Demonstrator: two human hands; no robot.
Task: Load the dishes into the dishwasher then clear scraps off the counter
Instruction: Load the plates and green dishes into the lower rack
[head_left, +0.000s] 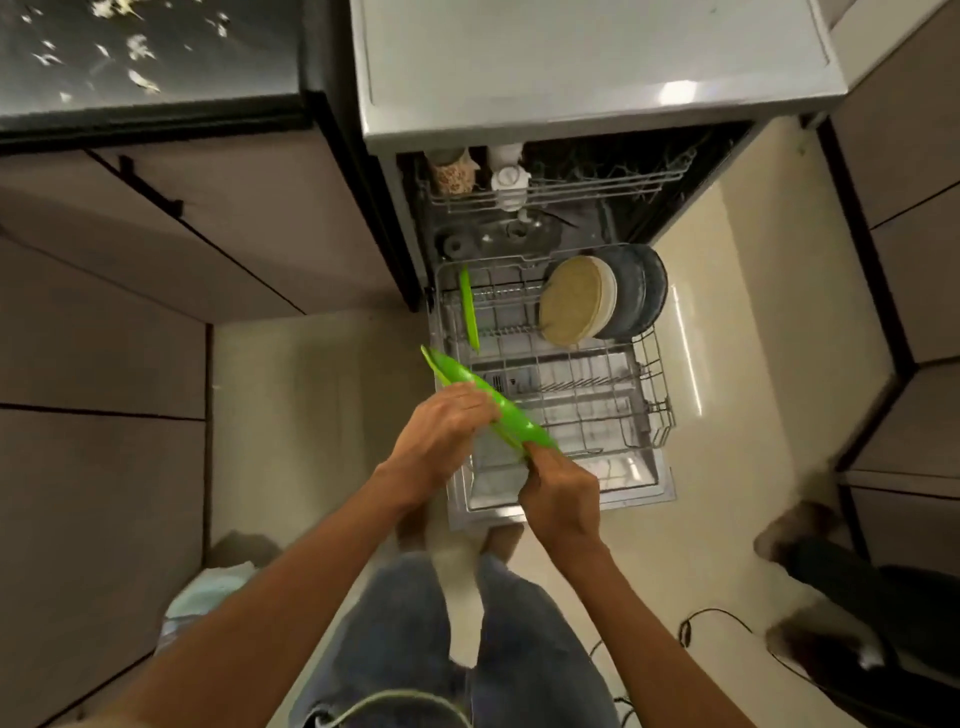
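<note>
Green plates (493, 402) being held edge-on over lower rack (657, 374), likely for slotting | left hand (447, 431), right hand (558, 493) both grasping them | scraps (137, 47) waiting on desk (156, 111).

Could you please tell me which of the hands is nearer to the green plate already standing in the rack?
Left. The left hand holds green plates just below the racked green plate; the right hand grips their lower end, farther away.
</note>
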